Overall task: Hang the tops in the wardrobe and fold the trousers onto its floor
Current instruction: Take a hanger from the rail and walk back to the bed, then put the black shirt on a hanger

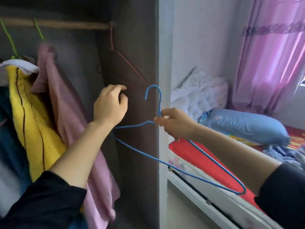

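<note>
Wardrobe [137, 47] open; yellow top [29, 104] and pink top [66, 104] hang on the rail [66, 24]. Blue wire hanger [159, 106] sits in front of the right side panel, hook up, long axis running from behind my left wrist down-right toward the bed [206, 156]. Right hand [173, 123] pinches its neck just under the hook. Left hand [109, 104] is loosely curled and empty, just below a brown hanger [130, 66].
</note>
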